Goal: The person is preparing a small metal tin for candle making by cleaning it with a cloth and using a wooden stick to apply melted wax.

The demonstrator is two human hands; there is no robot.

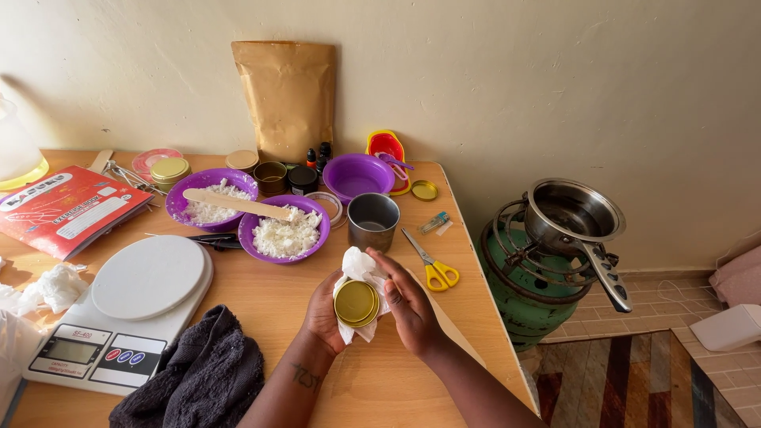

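Observation:
My left hand [321, 313] holds a small round gold tin [356, 303] over the wooden table [269, 293]. My right hand [408, 305] presses a crumpled white tissue [358, 265] against the tin's side. Just beyond the hands stand a grey metal cup [372, 220] and a purple bowl of white wax flakes [284, 230]. A second purple bowl of flakes [208, 198] lies behind it, with a flat wooden stick [236, 204] resting across both.
A white kitchen scale [123, 305] and a dark cloth [198, 372] lie at the left front. Yellow-handled scissors [432, 265] sit right of the cup. A brown paper pouch [287, 99] leans on the wall. A green gas cylinder with a steel saucepan [575, 214] stands off the table's right edge.

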